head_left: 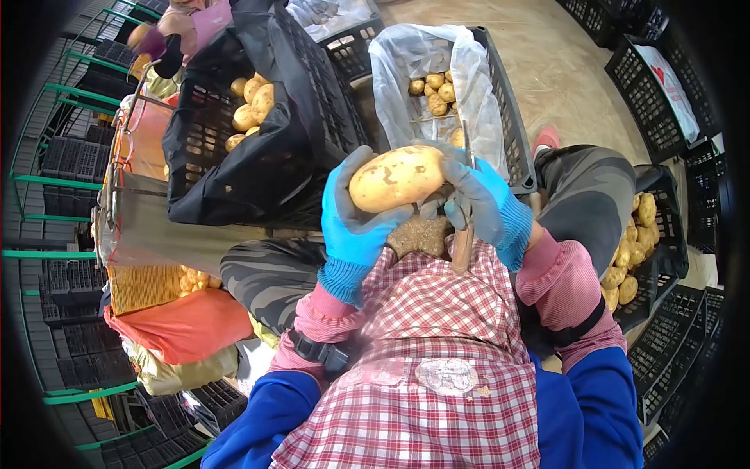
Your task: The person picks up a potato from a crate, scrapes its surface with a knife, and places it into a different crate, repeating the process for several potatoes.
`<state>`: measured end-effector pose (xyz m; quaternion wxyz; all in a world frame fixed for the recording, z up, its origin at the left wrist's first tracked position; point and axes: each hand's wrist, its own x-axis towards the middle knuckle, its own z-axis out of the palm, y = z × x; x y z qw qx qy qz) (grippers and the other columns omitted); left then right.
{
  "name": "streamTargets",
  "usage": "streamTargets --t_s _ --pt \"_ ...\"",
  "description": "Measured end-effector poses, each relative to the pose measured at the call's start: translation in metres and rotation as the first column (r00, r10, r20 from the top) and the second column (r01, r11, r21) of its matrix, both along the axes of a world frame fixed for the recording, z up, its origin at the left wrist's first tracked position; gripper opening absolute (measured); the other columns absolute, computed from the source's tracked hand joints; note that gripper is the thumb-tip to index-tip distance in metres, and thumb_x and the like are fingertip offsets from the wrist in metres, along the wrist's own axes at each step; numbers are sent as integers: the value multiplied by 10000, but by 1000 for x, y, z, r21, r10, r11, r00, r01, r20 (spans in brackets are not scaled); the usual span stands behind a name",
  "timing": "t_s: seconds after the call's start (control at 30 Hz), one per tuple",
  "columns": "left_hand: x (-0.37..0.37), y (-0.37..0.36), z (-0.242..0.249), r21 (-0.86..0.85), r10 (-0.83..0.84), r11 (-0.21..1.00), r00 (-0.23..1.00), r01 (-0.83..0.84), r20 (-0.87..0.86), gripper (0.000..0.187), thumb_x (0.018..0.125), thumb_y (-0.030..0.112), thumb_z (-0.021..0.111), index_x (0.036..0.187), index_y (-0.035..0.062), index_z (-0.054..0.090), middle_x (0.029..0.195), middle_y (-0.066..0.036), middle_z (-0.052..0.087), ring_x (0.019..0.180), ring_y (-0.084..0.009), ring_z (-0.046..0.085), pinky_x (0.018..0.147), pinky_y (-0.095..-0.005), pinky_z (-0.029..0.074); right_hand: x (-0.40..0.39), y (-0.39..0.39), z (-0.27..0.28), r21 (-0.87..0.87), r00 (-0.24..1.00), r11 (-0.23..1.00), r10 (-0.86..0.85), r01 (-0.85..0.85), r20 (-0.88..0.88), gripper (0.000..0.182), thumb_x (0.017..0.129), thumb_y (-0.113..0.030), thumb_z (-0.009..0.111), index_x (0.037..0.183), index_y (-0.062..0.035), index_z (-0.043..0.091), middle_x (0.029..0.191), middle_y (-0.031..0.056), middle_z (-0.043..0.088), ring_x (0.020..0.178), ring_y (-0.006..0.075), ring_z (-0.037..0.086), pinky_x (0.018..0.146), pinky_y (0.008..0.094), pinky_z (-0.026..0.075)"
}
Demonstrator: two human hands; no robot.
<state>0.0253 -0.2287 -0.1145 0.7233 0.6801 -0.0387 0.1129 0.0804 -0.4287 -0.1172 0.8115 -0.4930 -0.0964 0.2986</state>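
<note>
A large yellow potato (397, 178) with brown blemishes is held up in front of my chest. My left hand (349, 215), in a blue and grey glove, is closed around its left end and underside. My right hand (486, 197), gloved the same way, grips a knife (462, 248) with a wooden handle pointing toward me and a thin blade pointing away. Its fingertips touch the potato's right end. Below the potato, a rough brown object (419, 236) lies against the checked apron (445, 313).
Ahead stands a black crate lined with clear plastic (391, 66), with several potatoes inside. A black-lined crate (195, 168) of potatoes is at the left, another pile of potatoes (637, 242) at the right. Another person's sleeve (209, 27) shows at upper left. Stacked crates (664, 344) stand right.
</note>
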Motion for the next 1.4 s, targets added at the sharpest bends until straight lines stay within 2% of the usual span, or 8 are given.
streamTargets --t_s 0.2,0.3,0.47,0.57,0.7,0.9,1.1,1.4 --pt "1 -12 -2 -9 90 996 995 -90 -31 930 798 396 825 1462 4 305 1323 -136 491 1173 -218 559 998 -352 494 -9 6 -1 63 984 993 -107 99 141 596 878 -168 725 1408 -29 491 1286 91 595 689 52 554 543 170 453" --pt "4 -10 -8 -32 191 981 979 -189 67 934 780 334 833 1462 -2 291 1380 -141 433 1205 -246 538 1033 -379 465 -9 8 -9 124 990 990 -83 68 117 601 854 -99 742 1399 -31 499 1357 75 569 693 58 559 543 171 458" --pt "16 -3 -24 -8 302 952 938 -305 170 806 946 649 504 1380 -24 417 1337 -151 503 1191 -219 539 1043 -370 444 -19 20 -26 224 990 971 -107 83 96 599 835 -63 751 1384 -36 511 1412 93 544 902 92 621 634 187 510" --pt "18 7 -22 -158 199 971 975 -181 102 762 957 576 555 1403 -19 390 1355 -150 491 1198 -219 539 1048 -376 449 -20 21 -26 195 963 973 -165 124 213 633 804 -15 766 1383 -40 512 1424 94 537 1118 141 603 841 251 535" --pt "19 -5 -20 30 168 985 981 -171 92 703 959 442 604 1437 -7 350 1372 -139 472 1218 -213 524 1043 -367 455 -17 18 -14 1 830 969 -212 247 516 690 759 44 785 1386 -42 511 1420 92 542 1289 183 527 1063 332 452" --pt "20 -9 -25 -262 136 954 989 -147 -60 591 1017 451 482 1404 13 400 1306 -138 501 1174 -205 551 1021 -353 468 -25 19 -17 -20 875 974 -194 227 444 722 744 22 810 1396 -62 511 1415 86 548 1291 174 512 1007 312 479" --pt "12 -11 -21 268 145 938 949 -222 280 479 1014 257 534 1405 5 417 1298 -168 562 1185 -248 591 976 -346 520 -30 15 -15 41 988 988 -151 152 -23 583 813 -27 789 1338 -11 534 1189 109 650 1031 135 626 885 276 518" --pt "13 15 -42 -343 107 927 984 -151 -145 534 1034 449 423 1381 46 473 1214 -156 622 1142 -250 626 947 -390 552 -64 13 -55 -382 1000 924 -26 23 -3 348 864 -91 752 1167 27 628 924 73 699 835 118 654 731 276 554"
